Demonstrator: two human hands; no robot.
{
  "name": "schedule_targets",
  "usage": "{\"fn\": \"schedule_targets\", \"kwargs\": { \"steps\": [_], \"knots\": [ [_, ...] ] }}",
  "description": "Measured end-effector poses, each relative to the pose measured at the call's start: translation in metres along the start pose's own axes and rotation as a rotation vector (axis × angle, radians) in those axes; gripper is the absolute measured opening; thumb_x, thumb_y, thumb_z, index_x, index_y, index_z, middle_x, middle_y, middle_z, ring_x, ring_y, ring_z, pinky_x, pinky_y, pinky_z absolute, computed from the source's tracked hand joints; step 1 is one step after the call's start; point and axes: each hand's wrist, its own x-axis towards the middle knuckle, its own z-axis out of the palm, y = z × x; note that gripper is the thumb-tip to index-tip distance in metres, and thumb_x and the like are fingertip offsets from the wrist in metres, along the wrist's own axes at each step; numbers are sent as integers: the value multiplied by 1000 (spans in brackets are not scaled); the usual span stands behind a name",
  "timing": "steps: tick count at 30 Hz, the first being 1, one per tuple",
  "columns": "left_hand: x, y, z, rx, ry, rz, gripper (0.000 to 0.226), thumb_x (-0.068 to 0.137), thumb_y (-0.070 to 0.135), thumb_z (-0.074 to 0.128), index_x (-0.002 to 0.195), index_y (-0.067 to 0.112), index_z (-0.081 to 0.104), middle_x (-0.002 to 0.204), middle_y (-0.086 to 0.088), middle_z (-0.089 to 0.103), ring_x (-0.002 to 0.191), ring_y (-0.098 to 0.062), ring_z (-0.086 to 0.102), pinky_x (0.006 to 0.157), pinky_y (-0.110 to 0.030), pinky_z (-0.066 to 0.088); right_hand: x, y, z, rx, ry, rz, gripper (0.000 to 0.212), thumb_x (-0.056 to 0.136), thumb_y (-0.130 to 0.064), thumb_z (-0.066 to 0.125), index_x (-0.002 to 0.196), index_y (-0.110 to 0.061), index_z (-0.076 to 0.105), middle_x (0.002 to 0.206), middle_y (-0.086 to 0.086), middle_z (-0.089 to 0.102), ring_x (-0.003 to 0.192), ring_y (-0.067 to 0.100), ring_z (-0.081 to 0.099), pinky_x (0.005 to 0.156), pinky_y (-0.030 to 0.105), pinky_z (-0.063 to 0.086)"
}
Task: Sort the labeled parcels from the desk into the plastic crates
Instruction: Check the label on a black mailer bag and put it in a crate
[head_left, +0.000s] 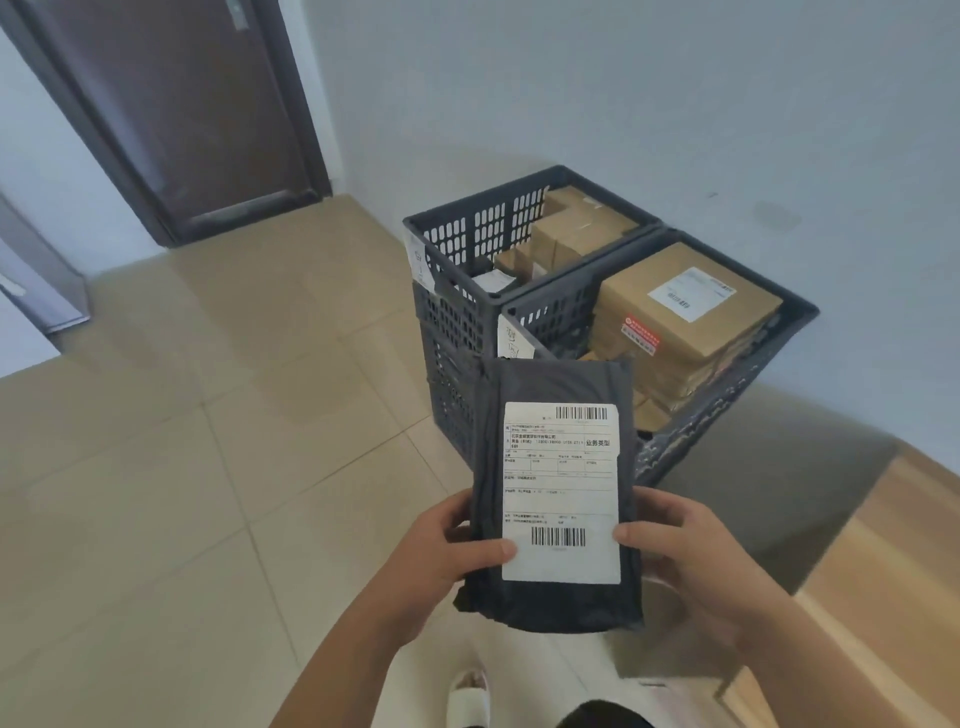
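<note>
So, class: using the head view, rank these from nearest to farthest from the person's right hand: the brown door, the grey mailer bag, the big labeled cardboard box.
1. The grey mailer bag, held in the right hand itself.
2. The big labeled cardboard box, in the nearer crate, ahead of the hand.
3. The brown door, far left across the floor.

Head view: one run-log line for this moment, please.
dark grey plastic mailer parcel | held: left hand, right hand | label up | crates ahead

Desk (883, 571) cut off at right edge; label (561, 493) print unreadable.
</note>
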Motion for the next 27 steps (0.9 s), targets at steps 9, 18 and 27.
{"fn": "schedule_targets", "kwargs": {
  "steps": [9, 18, 27],
  "knots": [
    [100, 63, -72, 52, -24, -61, 65, 73, 28, 83, 134, 26, 60, 123, 8, 75, 110, -18, 74, 96, -47, 60, 114, -47, 23, 47, 31, 50, 35, 98, -6, 64, 133, -10, 62, 119, 3, 78, 108, 26, 75, 102, 53, 54],
    [229, 155, -96, 250, -116, -100, 62, 73, 37, 81, 132, 25, 65, 123, 8, 76, 113, -20, 72, 99, -47, 57, 220, -101, 1, 239, 68, 76, 29, 98, -11, 63, 127, -16, 63, 114, 1, 79, 103, 22, 76, 83, 37, 59],
    [361, 211, -52, 540, -377, -280, 29, 101, 35, 61, 115, 18, 78, 111, 0, 80, 104, -20, 76, 93, -37, 57, 259, -103, -30, 556, 453, 227, 28, 94, -27, 65, 115, -11, 74, 122, 18, 73, 115, 43, 68, 101, 51, 52]
  ]
}}
